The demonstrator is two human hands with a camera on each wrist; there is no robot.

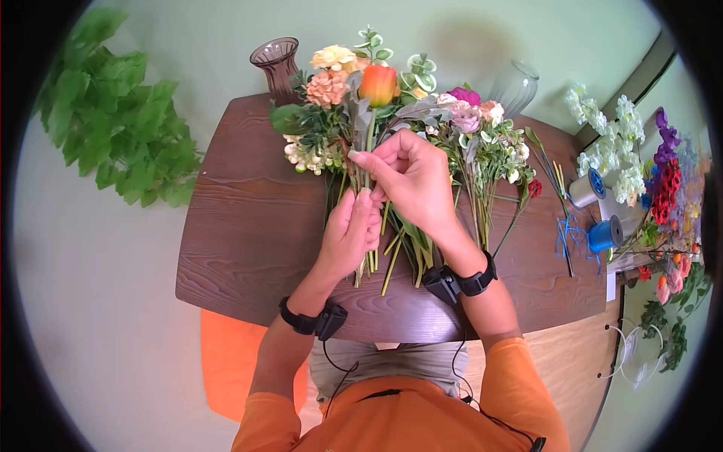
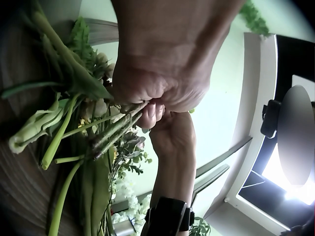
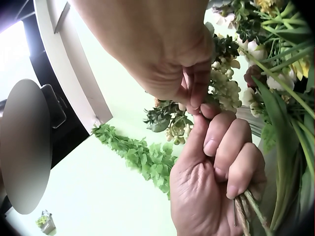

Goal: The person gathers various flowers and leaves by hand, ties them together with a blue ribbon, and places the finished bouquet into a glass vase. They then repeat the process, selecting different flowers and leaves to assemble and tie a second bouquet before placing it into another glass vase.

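Note:
In the head view the left hand point(image 1: 351, 235) grips a bundle of flower stems, its fingers curled round them; the stem ends point(image 2: 115, 132) stick out of that fist in the left wrist view. Just above it, the right hand point(image 1: 413, 175) has thumb and fingers closed at the upper stems of the same bunch, fingertips near the left thumb. Whatever lies between the right fingertips is hidden. An orange tulip point(image 1: 378, 85), peach flowers point(image 1: 327, 88) and grey leaves top the bunch. White berries point(image 3: 226, 88) show behind the hands in the right wrist view.
More flowers with pink blooms point(image 1: 466, 118) lie right of the hands on the dark wooden table point(image 1: 248, 218). Two glass vases point(image 1: 279, 69) stand at the back. Ribbon spools point(image 1: 605, 235) are at the right edge, with more flowers point(image 1: 666, 196) beyond. Green leaves point(image 1: 113, 113) hang at left.

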